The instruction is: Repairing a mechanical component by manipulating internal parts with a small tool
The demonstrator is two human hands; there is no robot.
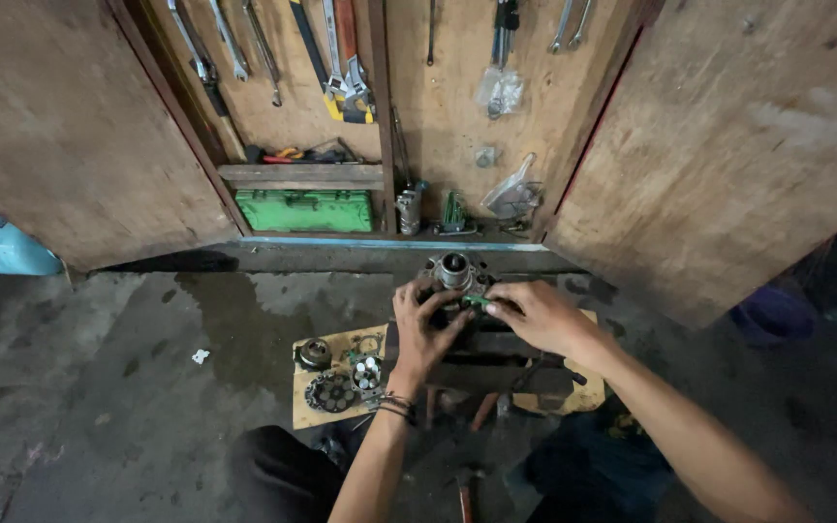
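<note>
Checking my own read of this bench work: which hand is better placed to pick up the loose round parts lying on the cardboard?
Probably the left hand. The round parts lie on the cardboard just below and to its side, while the right hand rests on the far side of the metal assembly, pinching a small green piece.

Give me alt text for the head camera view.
Both hands, left hand and right hand, grip a metal engine part on a concrete floor, before an open wooden tool cabinet.

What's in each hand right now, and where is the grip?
Left hand grips the left side of the grey metal housing. Right hand pinches a small green part at its end, against the housing's front.
</note>
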